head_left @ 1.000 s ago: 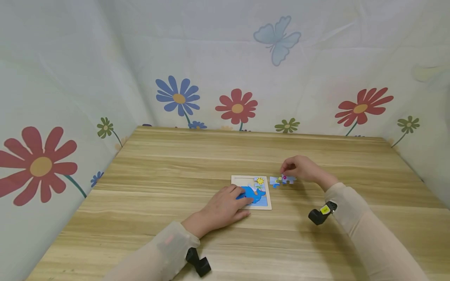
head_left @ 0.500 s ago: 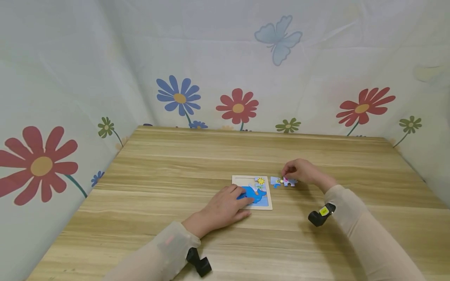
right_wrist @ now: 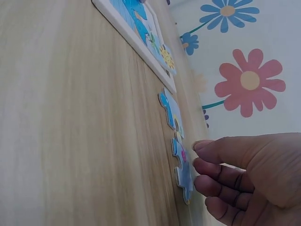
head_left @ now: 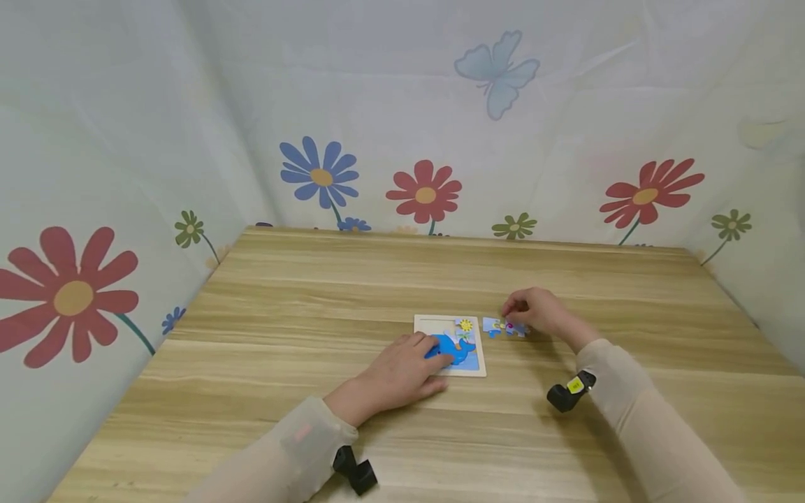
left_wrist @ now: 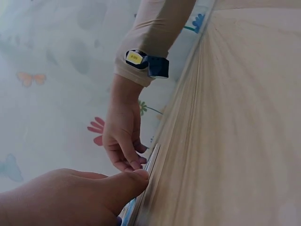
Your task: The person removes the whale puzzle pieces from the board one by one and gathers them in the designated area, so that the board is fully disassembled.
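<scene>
My left hand (head_left: 402,370) rests on a framed jigsaw puzzle (head_left: 481,360) showing a blue whale (head_left: 462,351), its fingers lying over the whale's front part. In the left wrist view, the left thumb (left_wrist: 129,184) lies along the frame's edge. Right of the frame, two loose jigsaw pieces lie close together: one blue and yellow (right_wrist: 168,107), the other with a pink swirl (right_wrist: 182,172). My right hand (head_left: 542,311) hovers beside the swirl piece, fingers loosely bent. In the right wrist view, nothing shows between its thumb and fingers; whether a fingertip touches the piece is unclear.
A wood-grain table (head_left: 302,300) carries everything. Behind it hangs a white cloth (head_left: 390,91) printed with flowers and a butterfly. Inside the frame, a piece with a yellow sun (right_wrist: 167,58) sits at the far right corner, slightly raised.
My right hand has come slightly nearer to me, and the swirl piece has shifted a little the same way and turned slightly. The left hand stays where it was.
</scene>
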`<state>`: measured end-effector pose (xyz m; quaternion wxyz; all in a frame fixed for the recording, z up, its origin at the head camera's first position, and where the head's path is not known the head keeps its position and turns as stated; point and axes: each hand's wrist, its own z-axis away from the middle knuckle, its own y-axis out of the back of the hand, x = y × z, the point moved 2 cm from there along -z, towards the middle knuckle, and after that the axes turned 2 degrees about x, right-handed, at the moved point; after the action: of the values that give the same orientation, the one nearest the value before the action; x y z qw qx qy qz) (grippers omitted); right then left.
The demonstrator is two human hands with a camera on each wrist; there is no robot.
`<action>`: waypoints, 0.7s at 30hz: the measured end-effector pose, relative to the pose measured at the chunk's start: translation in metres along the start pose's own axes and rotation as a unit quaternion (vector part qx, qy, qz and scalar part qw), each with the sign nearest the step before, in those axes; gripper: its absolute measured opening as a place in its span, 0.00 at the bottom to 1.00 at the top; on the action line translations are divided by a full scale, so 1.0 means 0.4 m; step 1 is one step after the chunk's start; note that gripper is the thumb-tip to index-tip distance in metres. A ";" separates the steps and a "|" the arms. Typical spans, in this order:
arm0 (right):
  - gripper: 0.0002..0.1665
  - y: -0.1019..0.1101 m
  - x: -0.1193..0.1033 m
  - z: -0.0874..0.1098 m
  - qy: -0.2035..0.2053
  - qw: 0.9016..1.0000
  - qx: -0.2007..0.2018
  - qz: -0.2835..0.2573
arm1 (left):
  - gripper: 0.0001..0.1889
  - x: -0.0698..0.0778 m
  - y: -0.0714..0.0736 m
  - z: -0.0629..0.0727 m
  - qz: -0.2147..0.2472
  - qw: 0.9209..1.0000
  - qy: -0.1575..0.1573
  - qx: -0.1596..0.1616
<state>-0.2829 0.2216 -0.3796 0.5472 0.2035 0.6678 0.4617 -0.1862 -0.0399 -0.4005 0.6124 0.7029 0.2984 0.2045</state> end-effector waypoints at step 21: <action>0.07 -0.031 -0.056 0.013 0.046 0.993 0.106 -0.012 | 0.29 0.003 -0.017 -0.003 0.014 0.999 -0.006 0.039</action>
<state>-0.2682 0.2001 -0.3778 0.4971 0.2310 0.7396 0.3905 -0.1872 -0.0376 -0.4069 0.5834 0.7316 0.2924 0.1974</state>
